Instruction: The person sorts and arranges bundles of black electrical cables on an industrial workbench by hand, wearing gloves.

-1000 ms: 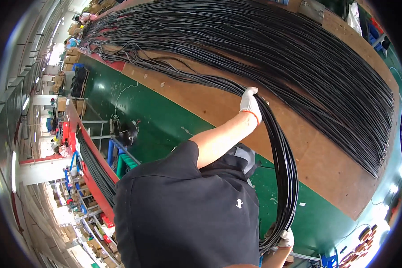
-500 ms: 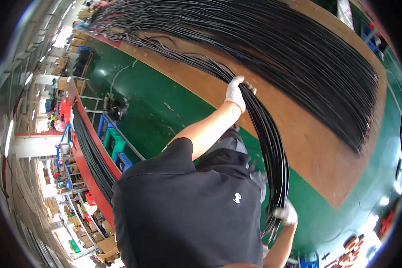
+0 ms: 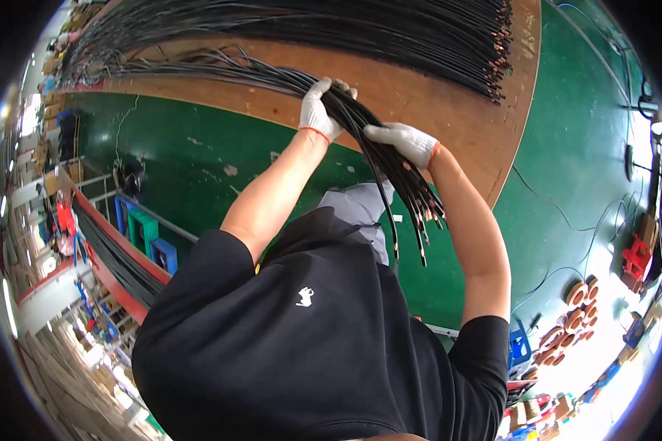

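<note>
A bundle of black cables (image 3: 357,115) is gripped in both gloved hands over the near edge of the wooden table. My left hand (image 3: 321,110), in a white glove with an orange cuff, wraps round the bundle. Closer to the cut ends, my right hand (image 3: 408,143) is closed on the same cables. Their copper-coloured tips (image 3: 423,209) hang loose below my right hand, toward my body. To the left the bundle trails along the table edge. My right fingers are partly hidden under the cables.
A wide layer of black cables (image 3: 390,37) covers the far part of the wooden table (image 3: 449,95). Left, more cables lie on a red-edged bench (image 3: 114,253) beside green and blue crates (image 3: 143,231). Brown spools (image 3: 574,316) and a blue stool (image 3: 518,345) stand right, with thin cords (image 3: 566,224) across the green floor.
My right hand has come up from low beside my body to near my left hand, bringing the cable ends along. The view has shifted to the right.
</note>
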The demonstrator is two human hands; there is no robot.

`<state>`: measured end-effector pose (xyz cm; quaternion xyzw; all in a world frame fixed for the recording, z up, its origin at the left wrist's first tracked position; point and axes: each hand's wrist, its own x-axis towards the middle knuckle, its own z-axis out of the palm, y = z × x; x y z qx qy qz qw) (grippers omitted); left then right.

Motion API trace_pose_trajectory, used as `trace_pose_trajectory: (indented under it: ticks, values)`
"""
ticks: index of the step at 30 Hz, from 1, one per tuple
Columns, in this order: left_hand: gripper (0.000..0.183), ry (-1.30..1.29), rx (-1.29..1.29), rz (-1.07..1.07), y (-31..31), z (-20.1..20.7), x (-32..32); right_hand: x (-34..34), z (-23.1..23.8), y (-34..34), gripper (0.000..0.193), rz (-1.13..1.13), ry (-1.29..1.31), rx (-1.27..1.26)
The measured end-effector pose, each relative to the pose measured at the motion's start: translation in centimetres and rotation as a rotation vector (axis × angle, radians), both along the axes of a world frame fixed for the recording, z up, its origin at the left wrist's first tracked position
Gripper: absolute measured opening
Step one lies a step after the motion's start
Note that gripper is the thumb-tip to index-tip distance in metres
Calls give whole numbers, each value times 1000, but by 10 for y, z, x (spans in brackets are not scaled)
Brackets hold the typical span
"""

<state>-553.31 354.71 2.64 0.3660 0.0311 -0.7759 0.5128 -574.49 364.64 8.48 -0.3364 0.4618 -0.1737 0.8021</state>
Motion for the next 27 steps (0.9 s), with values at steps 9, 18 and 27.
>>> trace_pose_trajectory:
  ticks: [9, 18, 27]
  values:
    - [14, -156, -134, 70, 45, -2, -65, -44, -22, -30, 46, 169, 29, -22]
    - [13, -84, -33, 275, 95, -9, -81, -42, -17, -40, 52, 621, 619, -813]
    - [23, -254, 88, 329, 136, -64, -79, -82, -124, -16, 56, 911, 542, -843]
